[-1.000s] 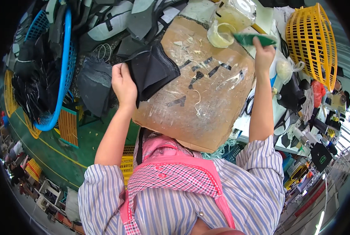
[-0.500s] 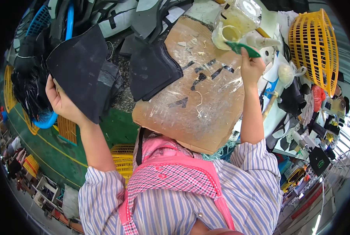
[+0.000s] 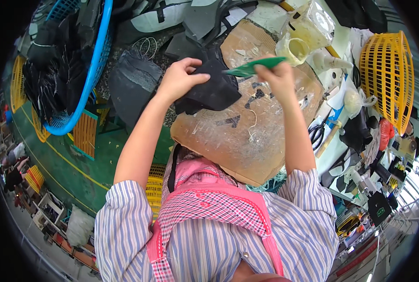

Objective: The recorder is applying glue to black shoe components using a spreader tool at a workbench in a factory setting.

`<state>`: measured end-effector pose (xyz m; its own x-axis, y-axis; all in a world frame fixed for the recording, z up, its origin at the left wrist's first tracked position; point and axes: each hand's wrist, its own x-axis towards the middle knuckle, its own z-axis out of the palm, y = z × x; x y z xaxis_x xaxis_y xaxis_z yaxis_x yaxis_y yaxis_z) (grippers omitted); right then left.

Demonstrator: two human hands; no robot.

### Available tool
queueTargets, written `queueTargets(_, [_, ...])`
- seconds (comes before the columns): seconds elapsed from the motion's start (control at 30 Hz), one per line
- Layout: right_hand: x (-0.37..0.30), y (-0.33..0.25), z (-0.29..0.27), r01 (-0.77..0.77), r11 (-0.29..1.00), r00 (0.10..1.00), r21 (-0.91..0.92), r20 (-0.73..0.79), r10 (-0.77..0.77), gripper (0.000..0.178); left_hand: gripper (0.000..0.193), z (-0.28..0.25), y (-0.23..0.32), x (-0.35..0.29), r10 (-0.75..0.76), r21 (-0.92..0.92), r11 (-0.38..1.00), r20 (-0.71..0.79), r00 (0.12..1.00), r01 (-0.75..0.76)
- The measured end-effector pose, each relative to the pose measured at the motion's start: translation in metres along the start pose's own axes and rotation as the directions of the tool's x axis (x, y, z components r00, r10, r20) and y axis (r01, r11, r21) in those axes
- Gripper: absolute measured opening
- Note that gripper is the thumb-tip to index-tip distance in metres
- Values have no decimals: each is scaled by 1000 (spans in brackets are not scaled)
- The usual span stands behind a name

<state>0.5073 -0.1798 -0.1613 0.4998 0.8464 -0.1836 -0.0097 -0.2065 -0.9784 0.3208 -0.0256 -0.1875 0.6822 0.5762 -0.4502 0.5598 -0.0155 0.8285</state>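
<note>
My left hand (image 3: 179, 81) is over a stack of black sheet pieces (image 3: 214, 91), thumb and forefinger apart at the upper piece's edge. Gripped in my right hand (image 3: 277, 77) is a flat green scraper (image 3: 254, 68), its narrow end reaching the black pieces. The stack lies on the left part of a worn, glue-stained cardboard sheet (image 3: 219, 136). To the left of my left hand another black panel (image 3: 132, 94) rests on the dark speckled surface. A yellowed, translucent glue container (image 3: 308, 26) with a round spout stands beyond my right hand.
A blue basket (image 3: 93, 70) full of black pieces stands at the left. Grey and black cut pieces (image 3: 200, 19) pile up at the back. On the right are a yellow basket (image 3: 387, 77), scissors (image 3: 317, 135), a hammer (image 3: 329, 138) and a plastic bag (image 3: 357, 101).
My left hand has let go of the black panel, which now lies at the left, and has moved right to the stack. My right hand has brought the green scraper leftward from the glue container.
</note>
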Motion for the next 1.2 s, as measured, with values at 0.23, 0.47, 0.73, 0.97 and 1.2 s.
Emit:
queueTargets(0.23, [31,21,15,21,951,997,-308,75,2,8,24,9,3,-2,11,215,976,-167,986,25])
queueTargets(0.47, [13,11,-14,10,982,999,-189,47,-1,8,21,14,4,0,48,194,981,-205,978,-7])
queueTargets(0.73, [-33,26,-54,-218,900,968,-378,30,247,7,12,-16,45,-53,317,30,934,-529,787,-356])
queueTargets(0.97, [15,13,15,148,966,988,-211,2,-151,6,21,-53,18,-100,604,795,564,-215,767,-221])
queueTargets(1.2, [17,19,37,478,737,878,-479,239,-414,15,43,35,-15,-60,601,682,589,-11,799,-433])
